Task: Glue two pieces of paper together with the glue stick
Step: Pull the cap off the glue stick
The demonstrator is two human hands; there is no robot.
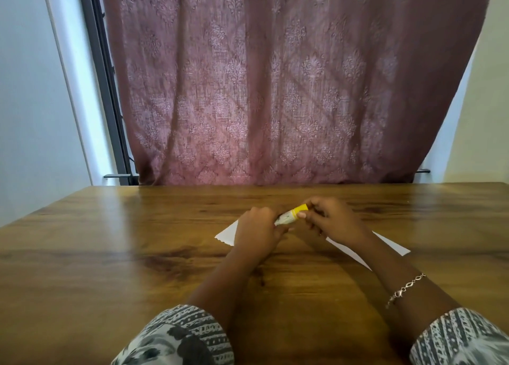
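A glue stick [291, 214] with a white body and a yellow cap is held above the wooden table [110, 240], a little right of the middle. My left hand [257, 231] grips its white body. My right hand [332, 221] pinches the yellow cap end with its fingertips. One white piece of paper [228, 233] lies flat under my left hand, only its left corner showing. A second white piece of paper [385, 243] lies under my right wrist and forearm and reaches out to the right.
A mauve patterned curtain [275, 89] hangs right behind the table's far edge. A dark window frame [104, 89] and pale walls flank it. My right wrist wears a bracelet [405, 289].
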